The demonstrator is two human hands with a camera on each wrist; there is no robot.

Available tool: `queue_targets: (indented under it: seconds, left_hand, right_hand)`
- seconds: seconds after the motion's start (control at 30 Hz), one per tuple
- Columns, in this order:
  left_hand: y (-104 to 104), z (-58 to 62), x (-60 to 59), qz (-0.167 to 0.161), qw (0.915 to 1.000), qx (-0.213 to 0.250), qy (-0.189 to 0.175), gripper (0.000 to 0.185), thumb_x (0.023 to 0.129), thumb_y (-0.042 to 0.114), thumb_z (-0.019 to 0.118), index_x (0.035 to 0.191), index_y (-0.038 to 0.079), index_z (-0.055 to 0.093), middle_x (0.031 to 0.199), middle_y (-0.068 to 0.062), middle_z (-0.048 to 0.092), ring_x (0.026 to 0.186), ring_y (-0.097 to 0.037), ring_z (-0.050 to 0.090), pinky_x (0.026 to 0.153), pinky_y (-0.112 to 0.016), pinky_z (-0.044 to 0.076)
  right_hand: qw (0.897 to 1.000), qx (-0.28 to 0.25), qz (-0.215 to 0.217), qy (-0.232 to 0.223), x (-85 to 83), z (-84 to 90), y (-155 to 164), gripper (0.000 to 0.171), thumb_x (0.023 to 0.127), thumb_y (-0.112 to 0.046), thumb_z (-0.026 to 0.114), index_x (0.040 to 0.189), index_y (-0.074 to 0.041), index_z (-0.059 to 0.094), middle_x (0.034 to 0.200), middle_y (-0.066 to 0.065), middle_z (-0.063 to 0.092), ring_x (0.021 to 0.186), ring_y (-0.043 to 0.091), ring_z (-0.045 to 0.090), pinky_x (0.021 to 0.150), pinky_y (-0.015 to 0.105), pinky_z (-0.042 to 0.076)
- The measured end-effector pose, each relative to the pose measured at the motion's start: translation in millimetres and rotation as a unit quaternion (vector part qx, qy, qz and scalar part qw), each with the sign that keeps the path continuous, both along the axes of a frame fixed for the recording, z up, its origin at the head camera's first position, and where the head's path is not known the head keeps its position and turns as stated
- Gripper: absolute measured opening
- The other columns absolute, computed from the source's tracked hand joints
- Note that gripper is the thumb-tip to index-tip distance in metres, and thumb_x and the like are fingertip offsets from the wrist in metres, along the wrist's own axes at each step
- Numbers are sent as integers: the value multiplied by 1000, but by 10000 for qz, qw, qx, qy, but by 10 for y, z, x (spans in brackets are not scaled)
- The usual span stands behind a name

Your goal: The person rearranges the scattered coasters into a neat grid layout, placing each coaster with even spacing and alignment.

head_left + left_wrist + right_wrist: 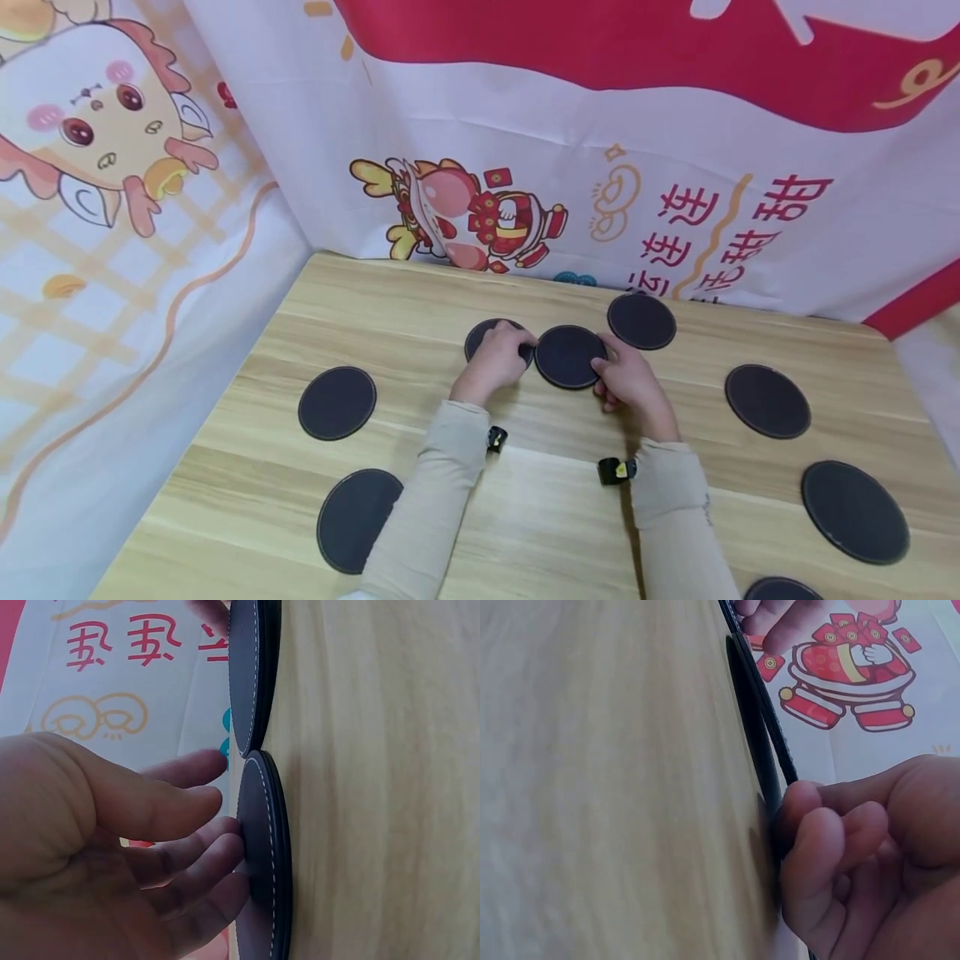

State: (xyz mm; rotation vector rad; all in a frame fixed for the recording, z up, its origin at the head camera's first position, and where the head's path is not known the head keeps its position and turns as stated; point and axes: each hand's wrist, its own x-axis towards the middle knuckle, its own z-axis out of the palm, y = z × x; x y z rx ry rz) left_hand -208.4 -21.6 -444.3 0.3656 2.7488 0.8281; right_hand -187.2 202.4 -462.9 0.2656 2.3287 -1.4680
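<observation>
Two round black coasters with pale stitching lie side by side at the far middle of the table. My left hand (497,360) is over the left coaster (477,337), its fingertips touching the top; in the left wrist view the thumb stays apart from that coaster (259,802). My right hand (633,379) pinches the right edge of the other coaster (567,357) between thumb and fingers. Seen from the right wrist, the pinched edge looks slightly raised off the wood. The two coasters meet or nearly meet at their neighbouring edges.
More black coasters are spread on the wooden table (540,533): one behind my right hand (642,320), two at left (337,403), several at right (767,401). A printed white cloth (480,108) hangs along the back edge, another (112,333) at left.
</observation>
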Motion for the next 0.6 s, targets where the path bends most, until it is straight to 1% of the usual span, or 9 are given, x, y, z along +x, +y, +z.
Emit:
queue_targets:
  seconds: [0.13, 0.23, 0.47, 0.6]
  left_hand:
    - [3, 17, 13, -29, 9996, -274, -43, 43, 90, -4, 58, 124, 17, 73, 130, -14, 53, 118, -34, 47, 99, -41, 43]
    - [-18, 19, 15, 5, 9991, -427, -3, 39, 91, -1, 58, 122, 17, 74, 129, -13, 52, 116, -33, 48, 99, -41, 43]
    - [-145, 49, 2, 183, 9989, -420, -8, 37, 90, 0, 59, 119, 15, 76, 129, -16, 52, 116, -35, 47, 101, -43, 42]
    - [-215, 51, -16, 315, 9985, -450, -55, 37, 90, -1, 59, 118, 16, 77, 129, -15, 52, 115, -34, 47, 100, -42, 42]
  right_hand:
    - [9998, 161, 71, 96, 7, 13, -55, 58, 105, -8, 48, 160, -10, 28, 62, 13, 60, 40, 15, 50, 45, 36, 53]
    - [9996, 194, 127, 151, 13, 18, -114, 57, 105, -8, 47, 159, -9, 28, 61, 14, 60, 41, 16, 52, 45, 37, 54]
    - [9981, 435, 376, 217, 12, 13, -306, 60, 106, -8, 48, 160, -7, 23, 60, 13, 59, 43, 17, 54, 44, 36, 53]
    - [9982, 337, 462, 155, 3, 0, -382, 63, 106, -7, 47, 161, -6, 19, 61, 13, 59, 44, 18, 54, 44, 34, 52]
